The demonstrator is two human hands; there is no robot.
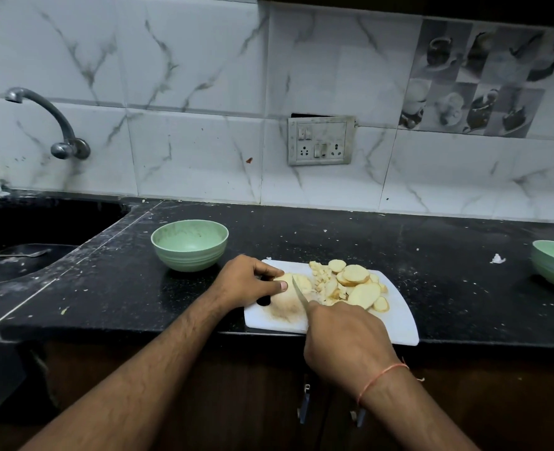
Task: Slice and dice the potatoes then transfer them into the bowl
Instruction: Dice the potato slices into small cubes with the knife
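The left hand (248,281) pinches a pale potato piece (296,283) on the white, round-cornered cutting board (396,320). The right hand (344,340) grips a knife (299,292), blade on the piece. Round slices (355,275) and dice (323,281) lie beside. The board overhangs the speckled black tabletop (431,255) edge. A ribbed green bowl (189,245) stands near, left.

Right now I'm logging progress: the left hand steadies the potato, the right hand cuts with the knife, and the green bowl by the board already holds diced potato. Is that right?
Not quite. The head view shows the bowl by the board holds no potato; the cut pieces lie on the board. The rest stands: the left hand steadies the potato and the right hand cuts with the knife.
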